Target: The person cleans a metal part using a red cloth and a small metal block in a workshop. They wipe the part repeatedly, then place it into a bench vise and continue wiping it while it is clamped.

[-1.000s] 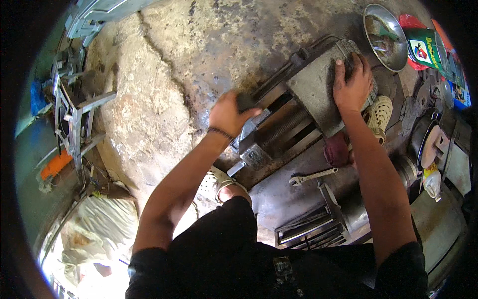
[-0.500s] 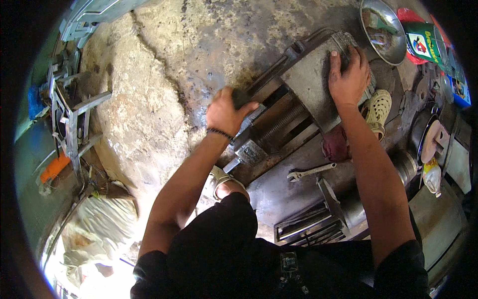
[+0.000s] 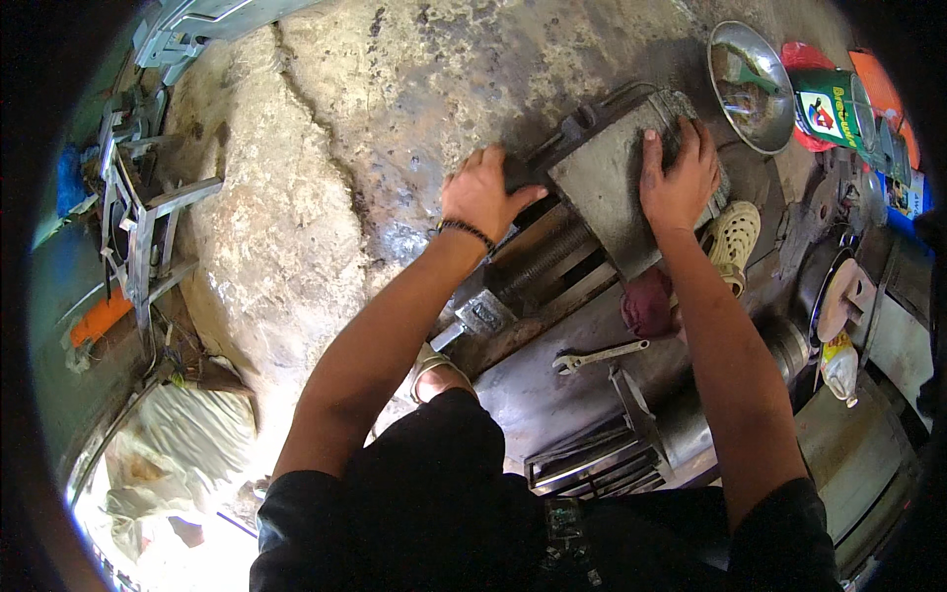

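Note:
A large metal machine vise (image 3: pixel 602 178) lies on the floor at a slant, with a flat grey plate at its upper right and a threaded screw along its middle. My left hand (image 3: pixel 481 197) is closed round a small dark block (image 3: pixel 516 172) at the vise's far rail. The fingers partly cover this block, so I cannot make out its exact kind. My right hand (image 3: pixel 681 178) lies on the flat plate with fingers spread, its fingertips towards the far end. A square-ended shaft (image 3: pixel 449 335) sticks out at the vise's near left end.
An adjustable wrench (image 3: pixel 600 356) lies near the vise, below a maroon cloth (image 3: pixel 647 303). My clog (image 3: pixel 734 237) is beside the plate. A metal bowl (image 3: pixel 750 87) and a green packet (image 3: pixel 829 107) stand at upper right. A metal frame (image 3: pixel 148 227) stands at left.
My left hand has slid with the dark block up and right along the vise's rail, closer to the plate. My right hand stays on the plate; the whole view has shifted slightly.

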Demonstrator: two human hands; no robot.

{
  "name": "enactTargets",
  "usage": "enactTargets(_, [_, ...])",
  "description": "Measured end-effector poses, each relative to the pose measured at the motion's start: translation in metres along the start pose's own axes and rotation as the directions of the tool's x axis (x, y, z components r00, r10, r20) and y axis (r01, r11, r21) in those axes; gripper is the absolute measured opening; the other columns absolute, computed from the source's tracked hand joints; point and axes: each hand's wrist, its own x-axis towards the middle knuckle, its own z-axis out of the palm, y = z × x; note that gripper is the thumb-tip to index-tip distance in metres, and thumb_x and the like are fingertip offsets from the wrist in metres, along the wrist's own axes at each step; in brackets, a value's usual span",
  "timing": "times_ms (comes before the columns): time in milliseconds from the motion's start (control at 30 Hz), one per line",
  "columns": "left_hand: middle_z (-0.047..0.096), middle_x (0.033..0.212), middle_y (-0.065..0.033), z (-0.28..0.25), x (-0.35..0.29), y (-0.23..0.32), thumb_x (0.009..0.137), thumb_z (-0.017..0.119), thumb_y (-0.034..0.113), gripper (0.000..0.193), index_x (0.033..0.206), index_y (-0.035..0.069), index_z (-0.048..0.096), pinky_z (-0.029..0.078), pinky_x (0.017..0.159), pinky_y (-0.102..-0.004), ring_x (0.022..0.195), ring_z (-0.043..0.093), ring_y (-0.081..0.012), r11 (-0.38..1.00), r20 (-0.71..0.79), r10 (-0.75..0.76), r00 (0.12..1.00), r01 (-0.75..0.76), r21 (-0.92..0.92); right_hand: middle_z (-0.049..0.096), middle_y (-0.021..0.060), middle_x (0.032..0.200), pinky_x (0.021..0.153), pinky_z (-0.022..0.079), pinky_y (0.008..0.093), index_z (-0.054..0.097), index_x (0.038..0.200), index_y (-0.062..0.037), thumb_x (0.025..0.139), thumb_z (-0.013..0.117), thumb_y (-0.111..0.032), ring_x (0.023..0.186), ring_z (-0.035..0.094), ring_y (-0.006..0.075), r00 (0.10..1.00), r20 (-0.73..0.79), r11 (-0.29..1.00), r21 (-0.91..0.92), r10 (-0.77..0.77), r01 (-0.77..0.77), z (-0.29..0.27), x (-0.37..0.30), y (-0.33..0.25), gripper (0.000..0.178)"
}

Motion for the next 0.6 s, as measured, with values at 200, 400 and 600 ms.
enactTargets(200, [0.068,0.102,-0.0250,0.007,-0.017,-0.014,0.076,0.082,0.058,0.071,0.110,0.000,0.058,0.054,0.084,-0.0518,0.095,0.067,-0.0442,0.969,0.144,-0.243,0.959,0.247,-0.012,0.052,0.0199,0.143,0.115,0.028,0.0533,0.059,0.134,-0.0058,0.095,0.062,-0.049,0.134,0.045,0.0404,1.000,0.005,1.000,0.004,0.027,-0.027,0.000,0.000,0.001,0.058])
enactTargets(400, [0.066,0.107,-0.0254,0.013,-0.007,-0.003,0.078,0.080,0.058,0.073,0.112,-0.002,0.058,0.054,0.085,-0.0521,0.100,0.066,-0.0439,0.997,0.012,-0.071,0.997,0.071,-0.025,0.052,0.0203,0.143,0.115,0.028,0.0527,0.059,0.133,-0.0054,0.095,0.061,-0.051,0.135,0.045,0.0402,1.000,-0.011,1.000,0.009,-0.008,0.008,0.000,0.000,0.001,0.059])
enactTargets(600, [0.067,0.108,-0.0246,0.014,-0.020,-0.017,0.075,0.081,0.059,0.075,0.113,-0.002,0.059,0.054,0.086,-0.0510,0.101,0.066,-0.0441,0.978,0.129,-0.205,0.970,0.209,-0.019,0.051,0.0198,0.145,0.115,0.028,0.0526,0.059,0.134,-0.0048,0.093,0.062,-0.051,0.136,0.044,0.0401,1.000,0.017,1.000,-0.008,0.025,-0.025,0.001,0.001,0.002,0.061])
